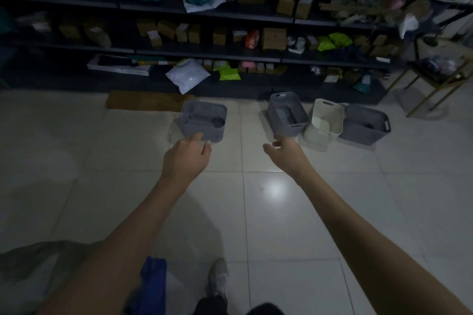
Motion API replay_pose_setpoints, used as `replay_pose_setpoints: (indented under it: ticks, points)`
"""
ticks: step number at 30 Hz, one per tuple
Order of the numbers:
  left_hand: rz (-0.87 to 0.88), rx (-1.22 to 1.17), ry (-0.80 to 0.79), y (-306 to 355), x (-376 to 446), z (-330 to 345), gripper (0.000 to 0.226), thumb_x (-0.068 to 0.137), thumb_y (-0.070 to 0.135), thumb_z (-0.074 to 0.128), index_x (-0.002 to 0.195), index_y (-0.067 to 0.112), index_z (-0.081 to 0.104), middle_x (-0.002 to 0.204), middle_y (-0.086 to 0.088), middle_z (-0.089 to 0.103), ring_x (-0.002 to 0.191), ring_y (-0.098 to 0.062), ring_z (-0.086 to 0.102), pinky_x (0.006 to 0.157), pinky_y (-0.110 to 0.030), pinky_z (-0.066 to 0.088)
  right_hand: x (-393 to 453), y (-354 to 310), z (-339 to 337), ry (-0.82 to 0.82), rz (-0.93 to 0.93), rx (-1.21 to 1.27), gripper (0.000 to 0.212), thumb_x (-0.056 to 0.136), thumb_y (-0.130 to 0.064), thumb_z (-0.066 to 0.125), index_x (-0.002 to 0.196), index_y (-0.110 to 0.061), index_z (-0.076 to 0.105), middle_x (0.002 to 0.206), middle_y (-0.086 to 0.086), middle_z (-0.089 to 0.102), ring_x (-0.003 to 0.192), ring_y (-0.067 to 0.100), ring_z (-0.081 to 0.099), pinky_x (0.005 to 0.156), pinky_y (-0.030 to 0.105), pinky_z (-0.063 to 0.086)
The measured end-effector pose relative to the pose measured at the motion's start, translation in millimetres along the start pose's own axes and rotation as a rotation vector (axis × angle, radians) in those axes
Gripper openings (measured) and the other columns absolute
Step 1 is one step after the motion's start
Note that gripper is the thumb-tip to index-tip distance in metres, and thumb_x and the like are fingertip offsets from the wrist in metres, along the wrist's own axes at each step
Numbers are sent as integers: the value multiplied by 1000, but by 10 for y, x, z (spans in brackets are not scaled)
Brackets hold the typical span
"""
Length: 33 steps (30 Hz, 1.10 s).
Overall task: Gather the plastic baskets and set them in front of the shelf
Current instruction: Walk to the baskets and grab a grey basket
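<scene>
Together our arms reached forward over the tiled floor (76, 151), which lay bare and wide to the left. Our left hand (185, 155) hung loosely curled, grasping nothing, its fingertips at the near rim of the leftmost grey basket (203, 120). A clear strip of tile separated that basket from the three to the right. Our right hand (288, 152) was likewise relaxed and empty, just short of the second grey basket (288, 114). Beside it stood the white basket (325, 119), then the dark grey basket (364, 124), all close before the shelf (204, 52).
</scene>
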<state>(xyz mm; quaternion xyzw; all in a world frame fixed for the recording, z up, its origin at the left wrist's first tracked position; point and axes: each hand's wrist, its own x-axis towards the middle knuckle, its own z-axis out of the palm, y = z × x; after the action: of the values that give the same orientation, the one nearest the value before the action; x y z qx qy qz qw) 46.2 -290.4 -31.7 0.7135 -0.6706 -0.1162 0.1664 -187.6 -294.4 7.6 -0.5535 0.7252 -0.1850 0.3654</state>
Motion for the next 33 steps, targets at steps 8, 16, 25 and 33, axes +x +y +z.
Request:
replay_pose_setpoints:
  ticks: [8, 16, 25, 33]
  points:
    - [-13, 28, -28, -228, 1298, 103, 35, 95, 37, 41, 115, 13, 58, 106, -13, 68, 91, -35, 63, 74, -43, 54, 1332, -398, 33, -22, 15, -20, 54, 94, -24, 55, 143, -4, 44, 134, 17, 59, 121, 30, 56, 101, 36, 42]
    - [-99, 52, -78, -515, 3064, 525, 41, 96, 44, 38, 113, 12, 58, 107, -11, 66, 92, -33, 62, 74, -43, 53, 3302, -773, 175, -110, 29, -63, 63, 93, -37, 55, 145, -6, 39, 141, 15, 55, 128, 30, 53, 103, 37, 42]
    - [-209, 45, -142, -639, 4677, 647, 51, 98, 48, 34, 130, 12, 49, 122, -18, 62, 108, -37, 58, 83, -44, 49, 4920, -1456, 326, -191, -20, -95, 70, 94, -43, 52, 148, -2, 34, 144, 18, 52, 132, 33, 50, 106, 39, 41]
    - [-275, 44, -234, -1167, 5812, 990, 55, 99, 49, 35, 136, 10, 47, 126, -20, 61, 113, -38, 57, 87, -45, 49, 6131, -1745, 697, -241, 13, -156, 62, 95, -28, 56, 145, 1, 36, 140, 22, 55, 130, 34, 53, 107, 43, 42]
